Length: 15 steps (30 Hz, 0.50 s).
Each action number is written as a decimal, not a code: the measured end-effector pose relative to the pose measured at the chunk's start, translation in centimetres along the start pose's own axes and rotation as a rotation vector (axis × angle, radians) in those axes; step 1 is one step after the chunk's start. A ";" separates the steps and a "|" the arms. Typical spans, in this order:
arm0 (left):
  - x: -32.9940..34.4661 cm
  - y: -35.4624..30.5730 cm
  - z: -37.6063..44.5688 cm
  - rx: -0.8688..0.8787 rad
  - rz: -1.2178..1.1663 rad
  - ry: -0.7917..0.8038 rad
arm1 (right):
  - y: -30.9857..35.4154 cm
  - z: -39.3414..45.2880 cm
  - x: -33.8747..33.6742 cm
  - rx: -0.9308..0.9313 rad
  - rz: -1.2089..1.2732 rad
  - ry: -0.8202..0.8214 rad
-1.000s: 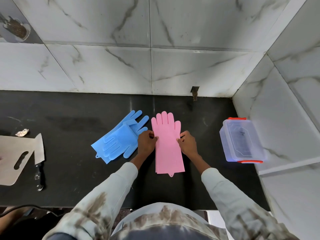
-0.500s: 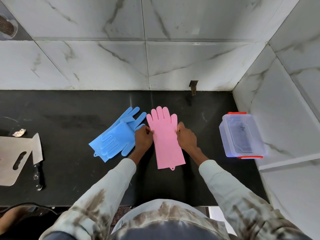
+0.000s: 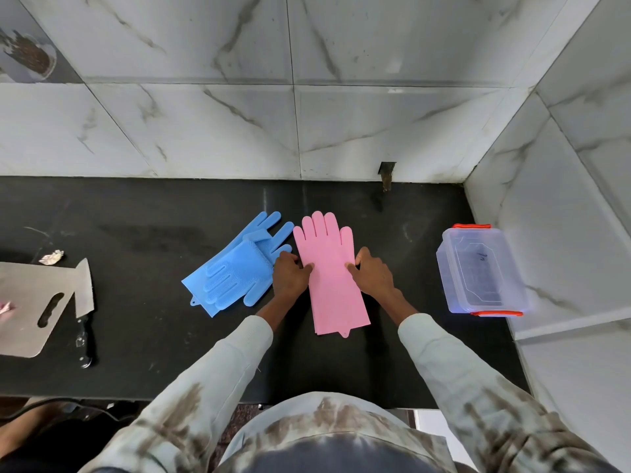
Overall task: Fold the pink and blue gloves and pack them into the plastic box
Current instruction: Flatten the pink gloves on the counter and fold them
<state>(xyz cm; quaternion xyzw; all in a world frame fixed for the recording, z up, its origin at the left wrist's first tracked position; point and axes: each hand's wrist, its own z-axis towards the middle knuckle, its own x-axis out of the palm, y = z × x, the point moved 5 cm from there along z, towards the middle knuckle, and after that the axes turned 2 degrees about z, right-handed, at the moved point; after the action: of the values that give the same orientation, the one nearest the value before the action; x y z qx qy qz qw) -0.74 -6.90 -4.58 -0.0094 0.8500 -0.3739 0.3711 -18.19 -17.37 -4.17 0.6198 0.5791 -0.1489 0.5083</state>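
The pink gloves [image 3: 333, 278] lie flat and stacked on the black counter, fingers pointing to the wall. My left hand [image 3: 290, 276] grips their left edge near the thumb, and my right hand [image 3: 370, 273] grips the right edge at the same height. The blue gloves [image 3: 235, 271] lie crossed in a loose pile just left of my left hand, touching nothing else. The clear plastic box [image 3: 481, 271] with orange latches stands closed with its lid on at the right, by the side wall.
A metal cutting board [image 3: 27, 308] and a cleaver [image 3: 83, 302] with a black handle lie at the counter's left. A crumpled scrap [image 3: 51, 257] sits behind them. Marble-tiled walls bound the counter at the back and right.
Both hands slid up the pink gloves' edges from the middle toward the palm part; the gloves shifted slightly. The camera view drifted a little.
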 end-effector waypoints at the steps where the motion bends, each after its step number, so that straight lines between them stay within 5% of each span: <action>1: 0.1 0.3 -0.1 -0.030 0.031 0.010 | -0.2 -0.2 0.1 0.006 0.011 -0.001; 8: 1.1 1.7 -1.6 -0.143 0.105 0.128 | -1.6 -1.2 0.8 0.012 0.168 0.007; 15: 1.3 2.0 -2.7 -0.054 -0.320 0.207 | -2.7 -2.4 0.9 -0.018 0.307 0.044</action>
<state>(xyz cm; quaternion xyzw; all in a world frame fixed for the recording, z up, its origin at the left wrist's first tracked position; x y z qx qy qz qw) -2.93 -4.14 -5.50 -0.1159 0.8810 -0.4041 0.2170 -21.25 -15.47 -5.01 0.6994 0.4900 -0.0505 0.5179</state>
